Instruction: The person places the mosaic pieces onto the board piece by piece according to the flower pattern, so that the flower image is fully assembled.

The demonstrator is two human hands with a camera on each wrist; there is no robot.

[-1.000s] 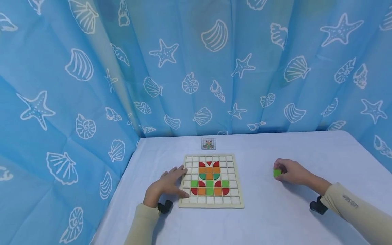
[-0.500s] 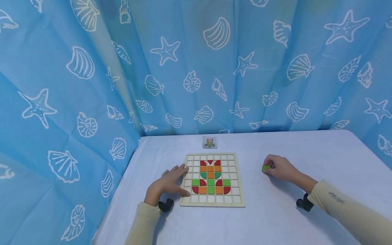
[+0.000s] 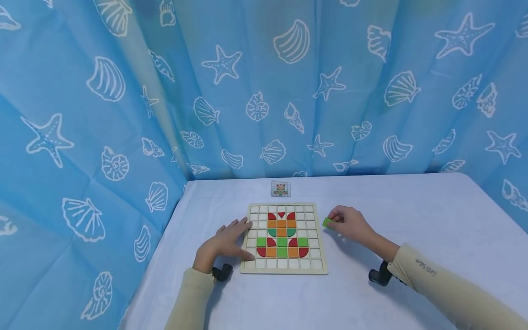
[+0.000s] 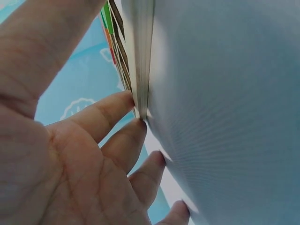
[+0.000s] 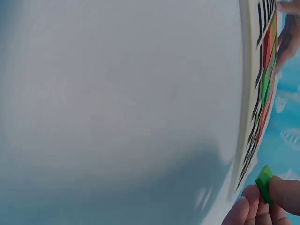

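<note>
A square wooden grid board [image 3: 283,271] lies on the white table, with red, orange, green and white tiles forming a tulip-like figure. My left hand [image 3: 224,243] spreads its straight fingers along the board's left edge, the thumb lying over the lower left corner area. In the left wrist view the fingertips [image 4: 125,99] touch the board's side [image 4: 143,56]. Just off the board's right edge, my right hand [image 3: 349,223] pinches a small green tile [image 3: 327,222] between thumb and fingers. The right wrist view shows that tile tilted and held clear of the board.
Behind the board lies a small picture card [image 3: 281,189] showing a similar coloured figure on a grid. A blue curtain [image 3: 247,91] with white shells and starfish hangs behind the table and along its left side. Black wrist cameras [image 3: 380,274] sit on both wrists.
My right hand has moved left across the table with the green tile, from well right of the board to beside its right edge. The left hand has stayed at the board's left edge.
</note>
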